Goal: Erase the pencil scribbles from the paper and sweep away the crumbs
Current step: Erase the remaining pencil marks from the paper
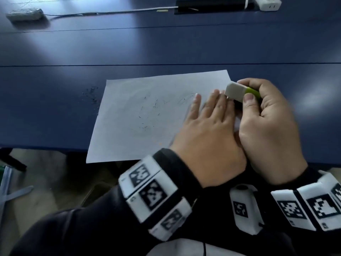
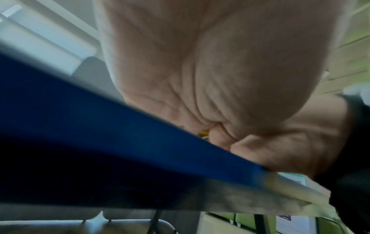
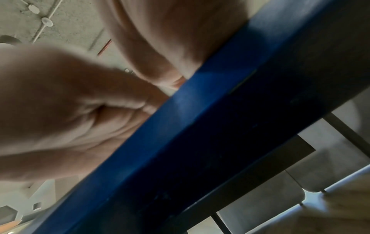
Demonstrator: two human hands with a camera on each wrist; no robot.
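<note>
Faint pencil scribbles (image 1: 185,97) and dark crumbs (image 1: 147,115) are seen left of both hands on the white paper sheet (image 1: 129,137), which is pressed by the flat, straight-fingered left hand (image 1: 206,130), while the white-and-green eraser (image 1: 239,91), lying left to right, is gripped by the right hand (image 1: 267,122).
</note>
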